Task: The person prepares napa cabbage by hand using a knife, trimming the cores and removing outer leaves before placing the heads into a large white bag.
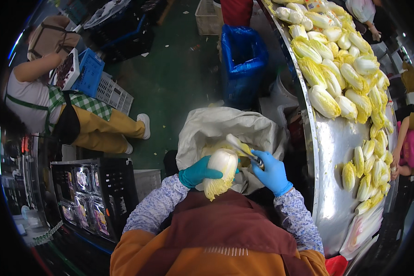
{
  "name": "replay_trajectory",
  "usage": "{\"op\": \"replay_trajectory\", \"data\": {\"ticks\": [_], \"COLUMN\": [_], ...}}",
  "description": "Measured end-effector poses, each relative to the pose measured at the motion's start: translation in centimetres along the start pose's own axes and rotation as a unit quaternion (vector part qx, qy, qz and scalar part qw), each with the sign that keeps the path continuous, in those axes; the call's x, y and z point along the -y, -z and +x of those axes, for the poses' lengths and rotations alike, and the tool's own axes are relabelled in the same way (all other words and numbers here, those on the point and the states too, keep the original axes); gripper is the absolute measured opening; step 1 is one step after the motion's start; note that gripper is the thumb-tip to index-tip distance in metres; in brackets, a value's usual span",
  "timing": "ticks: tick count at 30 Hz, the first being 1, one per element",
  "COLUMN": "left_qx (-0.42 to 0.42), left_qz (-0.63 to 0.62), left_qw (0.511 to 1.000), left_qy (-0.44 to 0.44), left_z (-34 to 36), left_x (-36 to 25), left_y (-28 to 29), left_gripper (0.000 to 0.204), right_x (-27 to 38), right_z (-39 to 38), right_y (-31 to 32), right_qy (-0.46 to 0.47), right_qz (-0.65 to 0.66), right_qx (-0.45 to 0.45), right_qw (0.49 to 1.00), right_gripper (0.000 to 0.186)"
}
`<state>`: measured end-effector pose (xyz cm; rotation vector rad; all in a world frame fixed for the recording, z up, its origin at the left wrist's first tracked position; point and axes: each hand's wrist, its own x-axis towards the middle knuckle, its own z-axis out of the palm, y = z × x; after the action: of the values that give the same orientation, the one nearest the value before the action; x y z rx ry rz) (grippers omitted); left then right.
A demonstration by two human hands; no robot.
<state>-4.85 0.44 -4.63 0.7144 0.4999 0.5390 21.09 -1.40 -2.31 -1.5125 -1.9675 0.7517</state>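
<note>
My left hand (198, 173), in a green glove, is closed round a napa cabbage (223, 166). Its white base points up and away, and its yellow leaf tips hang toward me. In a blue glove, my right hand (270, 172) grips the handle of a knife (242, 148), whose blade slants up and left just beyond the cabbage. Both hands are over the near part of a large white woven sack (234, 120) that gapes open. Yellow leaves lie inside it, partly hidden behind the cabbage and knife.
To the right, a metal table (329, 156) bears many napa cabbages (324, 101). A bin lined in blue plastic (244, 69) stands beyond the sack. At left are a black crate (94, 198) of clear packs and a person (73, 106) carrying trays. Other people stand across the table.
</note>
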Motion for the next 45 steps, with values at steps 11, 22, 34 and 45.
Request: {"op": "replay_trajectory", "data": {"ticks": [11,22,34,45], "left_qx": [0.039,0.019,0.109,-0.136], "left_qz": [-0.055,-0.024,-0.241,0.098], "left_qw": [0.997,0.997,0.963,0.985], "left_qy": [0.043,0.073,0.052,-0.051], "left_z": [-0.2,-1.2,0.0,3.8], "left_x": [0.1,0.4,0.8,1.6], "left_y": [-0.3,-0.4,0.1,-1.3], "left_gripper": [0.087,0.087,0.083,0.058], "right_x": [3.1,0.1,1.7,1.2], "right_z": [0.1,-0.8,-0.3,1.4], "right_y": [1.6,-2.1,-0.6,-4.3], "right_qy": [0.131,0.102,-0.241,-0.250], "right_qz": [-0.116,-0.035,0.390,0.254], "right_qx": [0.078,0.095,0.120,0.034], "right_qw": [0.982,0.990,0.880,0.934], "right_gripper": [0.036,0.024,0.040,0.049]}}
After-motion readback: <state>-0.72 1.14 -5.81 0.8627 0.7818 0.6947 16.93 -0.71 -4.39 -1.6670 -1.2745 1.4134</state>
